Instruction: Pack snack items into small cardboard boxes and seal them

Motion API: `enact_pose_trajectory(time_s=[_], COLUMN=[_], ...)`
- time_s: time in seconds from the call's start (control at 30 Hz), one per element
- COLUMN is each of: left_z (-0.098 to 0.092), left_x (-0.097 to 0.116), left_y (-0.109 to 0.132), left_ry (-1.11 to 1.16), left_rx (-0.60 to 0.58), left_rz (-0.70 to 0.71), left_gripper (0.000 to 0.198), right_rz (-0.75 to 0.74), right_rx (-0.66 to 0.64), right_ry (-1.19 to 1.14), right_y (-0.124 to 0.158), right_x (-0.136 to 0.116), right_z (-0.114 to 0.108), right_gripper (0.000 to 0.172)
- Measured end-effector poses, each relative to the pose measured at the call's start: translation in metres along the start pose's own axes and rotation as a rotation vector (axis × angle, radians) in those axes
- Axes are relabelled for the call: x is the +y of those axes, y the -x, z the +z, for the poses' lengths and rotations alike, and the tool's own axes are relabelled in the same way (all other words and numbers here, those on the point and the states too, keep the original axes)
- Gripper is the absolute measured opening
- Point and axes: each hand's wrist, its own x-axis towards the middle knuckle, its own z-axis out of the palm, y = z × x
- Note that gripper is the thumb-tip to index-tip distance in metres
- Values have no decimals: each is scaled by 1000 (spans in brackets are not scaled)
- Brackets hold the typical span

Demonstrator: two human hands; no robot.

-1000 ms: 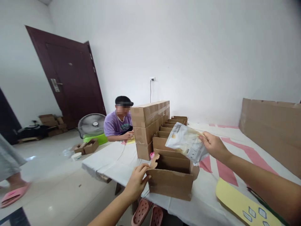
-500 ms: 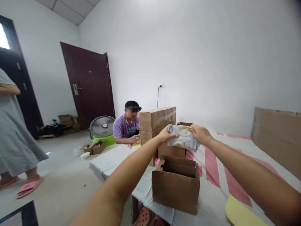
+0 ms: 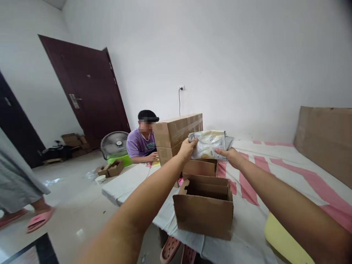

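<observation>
1. Grips the left edge of a crinkly white-and-yellow plastic pouch (image 3: 209,145) with the left hand (image 3: 187,148), fingers clamped.
2. Pinches its lower edge with the right hand (image 3: 232,156), closed on it.
3. Holds it aloft beyond an open brown cardboard box (image 3: 203,214) on the cloth-covered tabletop (image 3: 249,220).

Two bare arms, uncovered as far as the lower border of the view: left forearm (image 3: 143,205) and right forearm (image 3: 280,205). Smooth and rounded in shape, broader toward the elbow and narrower at the wrist. Any sleeve out of view. Left hand (image 3: 187,147) and right hand (image 3: 230,155) bare as well, with rather short fingers. Nails too small to tell.
</observation>
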Motion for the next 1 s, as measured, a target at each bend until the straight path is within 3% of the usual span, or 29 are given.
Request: enact_pose_trajectory(time_s=[0.13, 0.2, 0.27, 0.33, 0.37, 0.43, 0.5, 0.6, 0.67, 0.73, 0.83, 0.93, 1.0], left_z=[20, 24, 21, 8, -2, -27, -54, -87, -97, -100, -94, -90, -90], left_x=[32, 49, 64, 73, 73, 64, 42, -9, -44, -73, -102, -115, -119], left_y=[36, 75, 127, 182, 207, 247, 271, 283, 283, 284, 285, 285, 282], left_ry=[-111, -447, -700, -875, -930, -990, -998, -968, -863, -692, -482, -399, -387], left_rx=[-74, -86, -185, -402, -452, -441, -296, 53, 169, 171, 112, 83, 72], left_rz=[29, 134, 330, 437, 458, 453, 373, 135, -29, -95, -150, -179, -168], left_gripper=[52, 54, 47, 40, 38, 39, 31, 34, 48, 62, 71, 72, 79], right_rz=[52, 55, 56, 93, 140, 243, 338, 372, 341, 287, 221, 133, 84], right_rx=[104, 213, 344, 456, 485, 503, 418, 277, 200, 171, 234, 334, 335], right_ry=[-319, -344, -358, -375, -382, -399, -379, -308, -297, -305, -241, -139, -29], right_y=[38, 69, 109, 159, 186, 241, 287, 328, 334, 327, 303, 278, 264], right_x=[-12, -15, -13, -6, 0, 14, 28, 43, 52, 65, 98, 131, 145], right_z=[-17, -35, -56, -76, -84, -96, -97, -75, -48, -18, 27, 63, 81], right_gripper=[47, 44, 45, 47, 48, 53, 51, 43, 51, 71, 93, 101, 95])
